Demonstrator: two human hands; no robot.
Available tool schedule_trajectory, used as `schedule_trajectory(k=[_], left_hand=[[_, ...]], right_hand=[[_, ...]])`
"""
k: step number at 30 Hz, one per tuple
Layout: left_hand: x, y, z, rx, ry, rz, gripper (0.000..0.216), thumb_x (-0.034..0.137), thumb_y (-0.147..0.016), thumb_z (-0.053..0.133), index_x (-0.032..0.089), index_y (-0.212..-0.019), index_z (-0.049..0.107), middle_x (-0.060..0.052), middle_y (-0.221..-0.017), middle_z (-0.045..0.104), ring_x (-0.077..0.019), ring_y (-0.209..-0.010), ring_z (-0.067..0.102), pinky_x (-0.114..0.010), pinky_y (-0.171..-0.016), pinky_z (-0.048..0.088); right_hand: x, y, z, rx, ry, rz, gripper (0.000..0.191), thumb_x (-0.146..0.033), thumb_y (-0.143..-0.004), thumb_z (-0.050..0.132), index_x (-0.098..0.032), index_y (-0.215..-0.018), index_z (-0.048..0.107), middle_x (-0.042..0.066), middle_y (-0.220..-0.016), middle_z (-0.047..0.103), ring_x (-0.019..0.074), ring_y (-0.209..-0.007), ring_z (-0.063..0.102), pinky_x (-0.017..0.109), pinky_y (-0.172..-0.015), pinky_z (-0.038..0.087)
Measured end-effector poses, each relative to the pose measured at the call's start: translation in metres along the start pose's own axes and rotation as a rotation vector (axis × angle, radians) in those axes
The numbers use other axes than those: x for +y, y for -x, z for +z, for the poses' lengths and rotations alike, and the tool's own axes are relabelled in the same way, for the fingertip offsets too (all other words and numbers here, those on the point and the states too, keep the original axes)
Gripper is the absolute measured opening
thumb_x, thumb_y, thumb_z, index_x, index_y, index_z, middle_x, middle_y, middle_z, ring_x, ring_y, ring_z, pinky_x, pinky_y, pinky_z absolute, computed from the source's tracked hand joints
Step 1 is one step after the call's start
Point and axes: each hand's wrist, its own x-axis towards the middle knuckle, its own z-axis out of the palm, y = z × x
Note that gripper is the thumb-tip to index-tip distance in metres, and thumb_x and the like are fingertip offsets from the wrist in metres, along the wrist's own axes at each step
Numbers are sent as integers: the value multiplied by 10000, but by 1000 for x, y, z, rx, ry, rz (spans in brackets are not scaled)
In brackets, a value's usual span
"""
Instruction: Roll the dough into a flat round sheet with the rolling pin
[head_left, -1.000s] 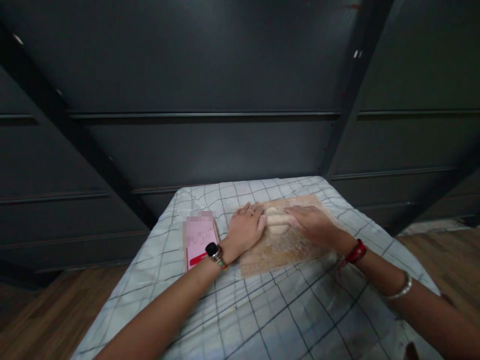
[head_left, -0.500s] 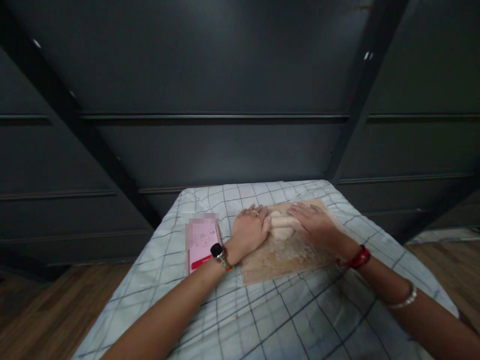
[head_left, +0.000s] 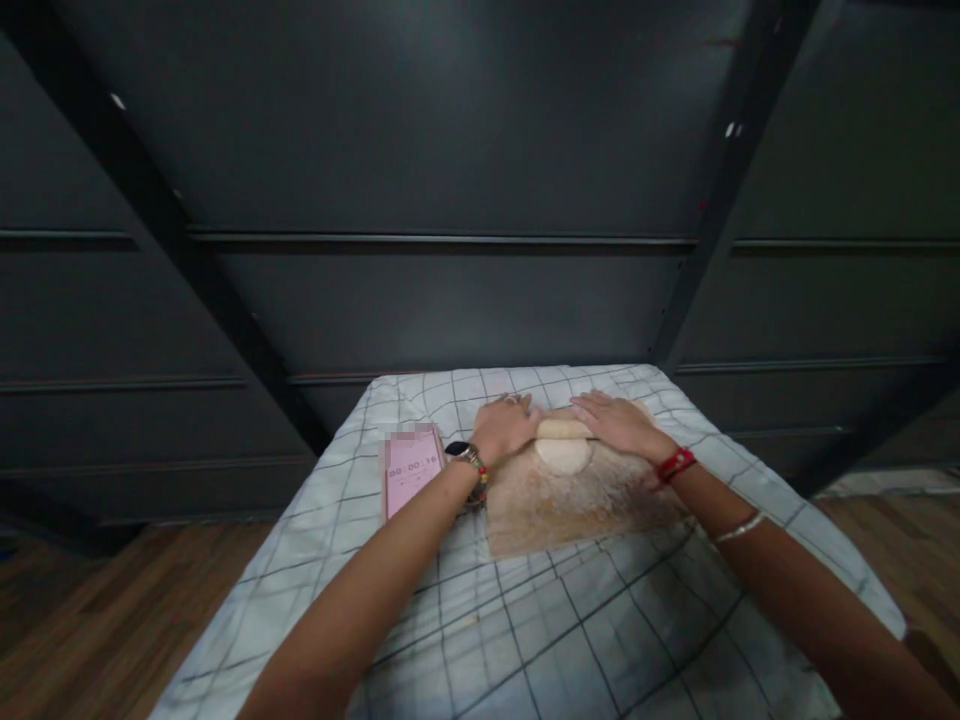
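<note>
A pale wooden rolling pin (head_left: 564, 429) lies crosswise over the far edge of a round, flat piece of dough (head_left: 562, 456). My left hand (head_left: 505, 426) is pressed over the pin's left end, hiding it. On the right end rests my right hand (head_left: 619, 421), its fingers stretched forward over the wood. Beneath everything is a flour-dusted wooden board (head_left: 525, 520). Both wrists carry bracelets, and the left one also has a watch (head_left: 458, 449).
A phone (head_left: 410, 475) with a pink timer screen lies left of the board, partly behind my left forearm. A white checked cloth (head_left: 540, 630) covers the table. A dark metal panel wall (head_left: 450, 310) stands behind it, and wooden floor (head_left: 180, 580) shows at the sides.
Both hands have pushed the rolling pin away from me, from the middle of the dough to its far edge. More of the dough's round near side shows now.
</note>
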Motion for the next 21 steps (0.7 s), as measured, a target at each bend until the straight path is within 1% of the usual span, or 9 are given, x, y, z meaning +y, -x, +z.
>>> schedule_trajectory(k=[2, 4, 6, 8, 11, 13, 15, 18, 21], left_hand=[[2, 20, 5, -2, -38, 20, 368, 358, -987, 338, 149, -1185, 568, -108, -1040, 650, -239, -944, 612, -379, -823, 491], [5, 39, 11, 32, -77, 61, 436, 385, -982, 292, 139, -1273, 505, -132, -1156, 624, -257, -1027, 591, -380, -874, 466], [6, 49, 13, 63, -87, 90, 480, 417, -973, 292, 135, -1330, 447, -142, -1258, 573, -259, -1087, 567, -377, -914, 442], [5, 43, 12, 28, -62, 81, 470, 420, -976, 271, 144, -1289, 487, -132, -1192, 615, -252, -1037, 593, -363, -881, 453], [1, 16, 3, -74, 3, -17, 506, 435, -985, 204, 150, -1110, 602, -113, -986, 687, -243, -886, 636, -345, -775, 474], [-2, 0, -2, -79, 11, -49, 527, 447, -984, 197, 142, -1084, 615, -115, -958, 694, -246, -853, 641, -344, -743, 471], [-3, -7, -4, -69, 8, -60, 522, 443, -981, 209, 133, -1080, 617, -117, -945, 696, -249, -836, 643, -345, -728, 469], [-2, 4, 1, -62, -1, -54, 484, 422, -973, 242, 126, -1060, 615, -118, -920, 694, -253, -834, 643, -347, -725, 470], [1, 27, 10, 23, -50, 18, 444, 414, -971, 266, 139, -1135, 573, -117, -1004, 671, -255, -914, 625, -355, -783, 468]], right_hand=[[-7, 23, 5, 52, 28, -43, 428, -331, -975, 271, -191, -1251, 566, 107, -1252, 610, 258, -1198, 514, 463, -970, 415], [-14, 44, 9, 130, 64, -104, 457, -347, -970, 293, -124, -1289, 532, 153, -1310, 559, 281, -1239, 475, 478, -988, 398], [-16, 52, 9, 134, 57, -137, 479, -357, -970, 292, -92, -1295, 525, 165, -1314, 553, 275, -1227, 488, 454, -990, 401], [-14, 43, 6, 92, 23, -113, 479, -375, -976, 273, -120, -1267, 555, 139, -1275, 592, 247, -1164, 542, 411, -965, 424], [-7, 9, -1, 48, 0, 3, 458, -403, -975, 267, -195, -1211, 600, 91, -1208, 642, 213, -1053, 603, 365, -900, 457], [-3, -11, -4, 52, 13, 40, 450, -390, -976, 260, -206, -1205, 601, 84, -1186, 653, 208, -1026, 610, 357, -874, 461], [-1, -19, -4, 55, 24, 35, 449, -367, -977, 250, -197, -1181, 611, 89, -1156, 664, 205, -1006, 614, 345, -850, 464], [-2, -6, 0, 50, 33, -20, 437, -354, -975, 255, -190, -1134, 627, 91, -1113, 676, 204, -962, 622, 333, -822, 461], [-9, 23, 6, 86, 77, -69, 410, -386, -960, 304, -175, -1101, 626, 103, -1064, 682, 229, -938, 616, 360, -823, 440]])
